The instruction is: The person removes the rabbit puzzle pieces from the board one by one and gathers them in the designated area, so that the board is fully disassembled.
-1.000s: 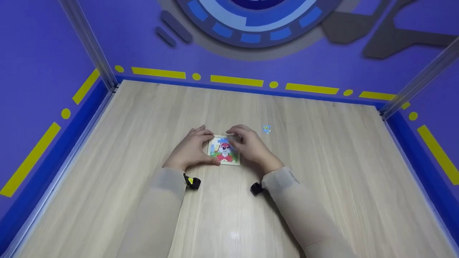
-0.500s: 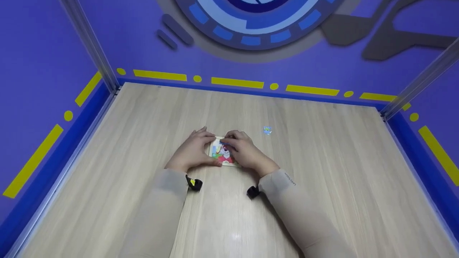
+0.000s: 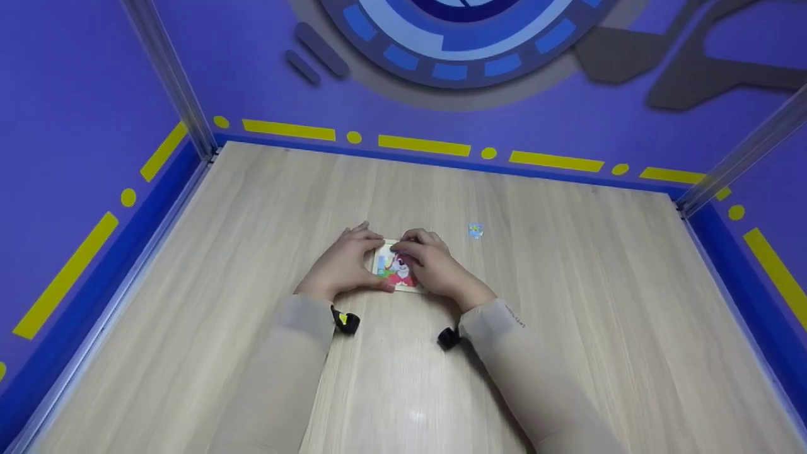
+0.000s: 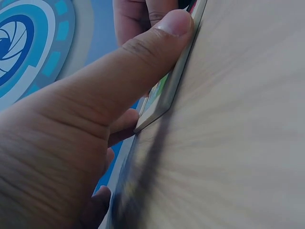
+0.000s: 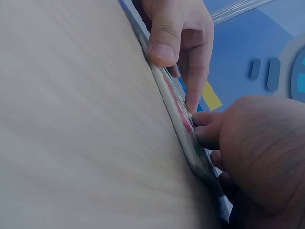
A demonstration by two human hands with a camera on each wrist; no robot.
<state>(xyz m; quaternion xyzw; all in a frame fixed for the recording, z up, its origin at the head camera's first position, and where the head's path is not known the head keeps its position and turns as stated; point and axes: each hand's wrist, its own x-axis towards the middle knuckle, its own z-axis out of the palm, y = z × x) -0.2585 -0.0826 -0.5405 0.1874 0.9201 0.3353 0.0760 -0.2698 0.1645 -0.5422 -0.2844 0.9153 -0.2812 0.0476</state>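
Observation:
A small framed jigsaw puzzle (image 3: 397,277), picturing a red and white cartoon animal, lies flat on the table. My left hand (image 3: 343,261) grips its pale wooden frame, thumb on the near edge and fingers at the far left corner. In the left wrist view, that thumb (image 4: 162,40) lies over the frame's rim (image 4: 167,98). My right hand (image 3: 435,261) covers the puzzle's right side. Its fingertips pinch a puzzle piece low against the upper part of the picture; the piece is mostly hidden. The right wrist view shows thumb and finger (image 5: 207,136) right at the puzzle surface.
One loose blue puzzle piece (image 3: 475,230) lies on the wooden table (image 3: 567,302), beyond my right hand and to its right. Blue-purple panels (image 3: 429,113) with yellow marks enclose the table at the back and both sides.
My right hand has come left and down over the puzzle, bringing a blue piece to its upper part, and now stays there. My left hand keeps its grip on the frame.

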